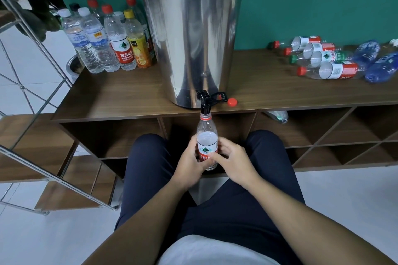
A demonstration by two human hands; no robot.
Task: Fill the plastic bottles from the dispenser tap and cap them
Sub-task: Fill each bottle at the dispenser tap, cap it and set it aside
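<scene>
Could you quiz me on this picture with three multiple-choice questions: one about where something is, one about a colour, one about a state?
1. Where does the loose cap lie?
A. On the shelf top, right of the tap
B. On the floor
C. In a lower cubby

2. What colour is that loose cap?
A. Yellow
B. Red
C. White

3. How is the bottle under the tap held?
A. Lying on the shelf top
B. By one hand only
C. Upright, by both hands

Answers:
1 A: it rests on the wooden shelf top beside the tap.
2 B: it is plainly red.
3 C: the left hand and right hand wrap round it, with its open mouth just below the spout.
</scene>
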